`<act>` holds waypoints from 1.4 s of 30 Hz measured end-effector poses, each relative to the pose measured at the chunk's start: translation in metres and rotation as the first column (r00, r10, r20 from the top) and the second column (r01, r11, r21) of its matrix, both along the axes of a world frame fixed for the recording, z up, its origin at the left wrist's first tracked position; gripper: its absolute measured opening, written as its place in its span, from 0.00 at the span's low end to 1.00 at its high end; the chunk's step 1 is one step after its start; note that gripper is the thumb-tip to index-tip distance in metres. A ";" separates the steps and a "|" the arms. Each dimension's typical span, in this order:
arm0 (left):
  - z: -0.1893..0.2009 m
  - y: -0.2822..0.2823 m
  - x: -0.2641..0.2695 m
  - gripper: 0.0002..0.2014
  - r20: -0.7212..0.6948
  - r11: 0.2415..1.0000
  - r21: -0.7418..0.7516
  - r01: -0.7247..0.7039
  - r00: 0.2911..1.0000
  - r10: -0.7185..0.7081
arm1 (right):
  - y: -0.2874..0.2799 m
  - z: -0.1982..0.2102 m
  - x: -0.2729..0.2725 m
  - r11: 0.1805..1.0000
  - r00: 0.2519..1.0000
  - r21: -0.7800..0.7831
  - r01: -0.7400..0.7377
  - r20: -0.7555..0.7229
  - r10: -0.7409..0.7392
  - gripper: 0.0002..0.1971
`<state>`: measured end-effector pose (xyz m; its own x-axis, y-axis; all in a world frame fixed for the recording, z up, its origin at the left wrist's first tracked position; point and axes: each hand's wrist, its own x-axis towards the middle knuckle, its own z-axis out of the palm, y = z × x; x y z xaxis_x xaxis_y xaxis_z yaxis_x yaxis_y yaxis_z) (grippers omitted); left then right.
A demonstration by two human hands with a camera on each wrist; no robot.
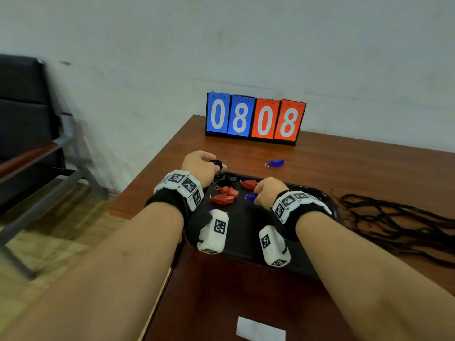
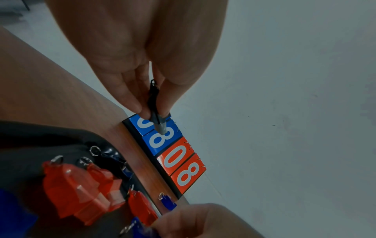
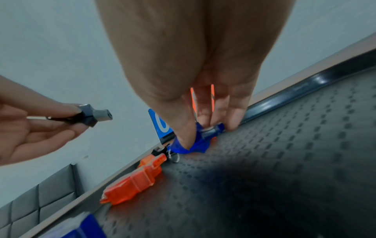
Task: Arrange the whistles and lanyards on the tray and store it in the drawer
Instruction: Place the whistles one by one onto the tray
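A black tray (image 1: 317, 194) lies on the wooden table, holding three red whistles (image 1: 222, 199) and a black whistle (image 1: 225, 178). My left hand (image 1: 200, 166) pinches a black whistle (image 1: 219, 164) (image 2: 155, 112) just above the tray's far left corner. On the tray floor, my right hand (image 1: 267, 193) pinches a blue whistle (image 1: 251, 197) (image 3: 200, 141). Another blue whistle (image 1: 275, 163) lies on the table beyond the tray. Black lanyards (image 1: 394, 225) sprawl on the table right of the tray.
A flip scoreboard (image 1: 256, 119) reading 08 08 stands at the table's far edge against the wall. A dark chair (image 1: 27, 134) stands to the left, past the table's left edge. A white label (image 1: 261, 329) is stuck near the front.
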<state>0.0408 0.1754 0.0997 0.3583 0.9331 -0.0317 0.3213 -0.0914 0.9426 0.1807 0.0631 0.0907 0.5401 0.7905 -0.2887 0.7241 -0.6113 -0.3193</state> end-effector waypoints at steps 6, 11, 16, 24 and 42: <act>-0.010 0.002 0.010 0.11 -0.001 0.999 -0.029 0.036 0.999 -0.036 | 0.014 -0.008 0.003 0.999 1.000 -0.032 -0.027 -0.014 0.026 0.16; -0.014 0.003 0.015 0.11 -0.003 0.998 -0.038 0.054 0.999 -0.054 | 0.017 -0.011 0.005 0.997 0.997 -0.013 -0.072 0.014 0.072 0.18; -0.014 0.001 0.016 0.11 -0.027 0.998 -0.022 0.066 0.997 -0.067 | 0.022 -0.014 0.007 0.996 0.996 -0.010 -0.084 0.006 0.085 0.19; -0.013 -0.003 0.016 0.12 -0.082 0.994 -0.044 0.096 0.992 -0.099 | 0.018 -0.014 0.013 0.999 0.999 0.026 -0.037 -0.005 0.037 0.24; 0.005 -0.052 0.012 0.12 -0.050 0.928 -0.249 0.278 0.953 -0.299 | -0.018 0.013 -0.010 0.942 0.979 0.332 -0.053 -0.169 0.114 0.15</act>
<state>0.0527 0.1237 0.1043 0.5973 0.7512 -0.2811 0.3949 0.0296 0.9183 0.1708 0.0449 0.1038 0.4302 0.8975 -0.0968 0.6778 -0.3920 -0.6220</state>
